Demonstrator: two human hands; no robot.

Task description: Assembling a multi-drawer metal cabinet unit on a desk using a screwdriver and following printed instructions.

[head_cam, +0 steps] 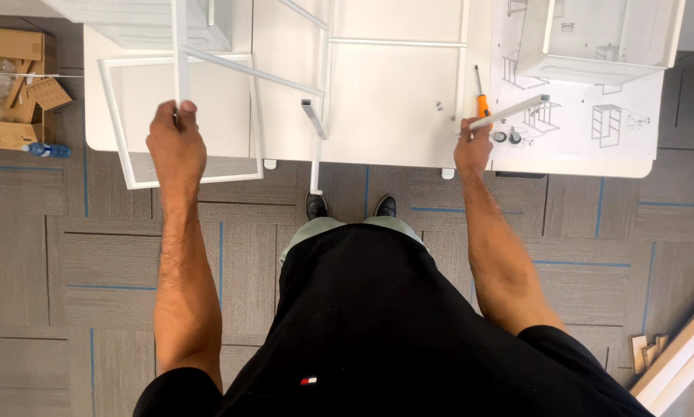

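White metal frame (246,73) lies across my worktop's (378,100) near edge; my left hand (175,143) is clamped on its upright, my right hand (472,147) on a loose bar (509,112). Swinging that bar, I judge, could knock the screwdriver (480,96) and castors (506,137) off.

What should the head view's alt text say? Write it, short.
Seen from above, a person's left hand grips a white metal frame post while the right hand holds a white metal bar over a white table.
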